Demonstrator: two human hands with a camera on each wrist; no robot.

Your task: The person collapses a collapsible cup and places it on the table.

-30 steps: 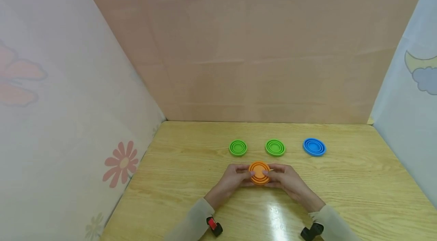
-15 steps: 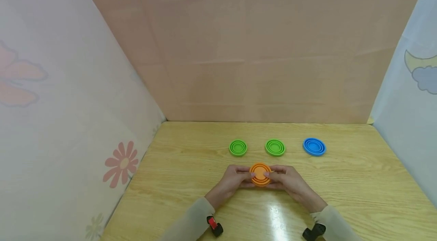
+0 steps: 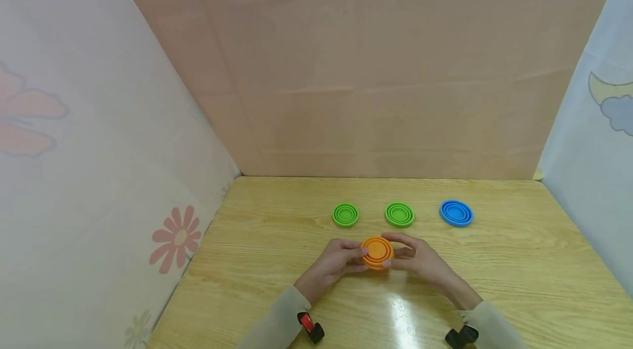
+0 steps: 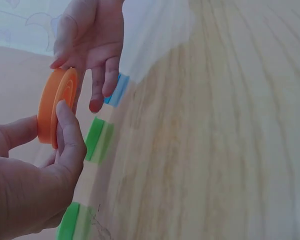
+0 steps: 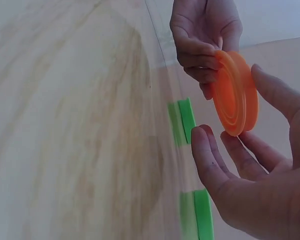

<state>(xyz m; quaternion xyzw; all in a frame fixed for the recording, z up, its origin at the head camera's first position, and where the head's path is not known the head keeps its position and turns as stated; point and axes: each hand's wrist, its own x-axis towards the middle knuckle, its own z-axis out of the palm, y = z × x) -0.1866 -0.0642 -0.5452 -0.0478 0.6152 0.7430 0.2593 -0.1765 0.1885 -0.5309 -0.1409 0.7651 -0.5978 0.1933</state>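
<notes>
An orange collapsible cup (image 3: 377, 251), pressed flat into rings, is held up off the table in front of me. My left hand (image 3: 334, 262) pinches its left side, thumb on the ringed face, as the left wrist view (image 4: 55, 107) also shows from the edge. My right hand (image 3: 420, 259) is at the cup's right side with fingers spread apart; in the right wrist view the right hand (image 5: 270, 185) surrounds the rim loosely, a fingertip at or very near it. Beyond lie two flattened green cups (image 3: 345, 215) and a flattened blue cup (image 3: 456, 213).
The wooden table (image 3: 267, 233) meets a brown paper back wall (image 3: 356, 90). A white wall panel with flowers (image 3: 99, 162) borders the left, and another panel with a moon and cloud (image 3: 593, 173) the right. Both wrists wear black straps.
My right hand has loosened from the orange cup: its fingers have spread and its thumb has shifted down to the lower rim. My left hand keeps its pinch, and the other cups stay put.
</notes>
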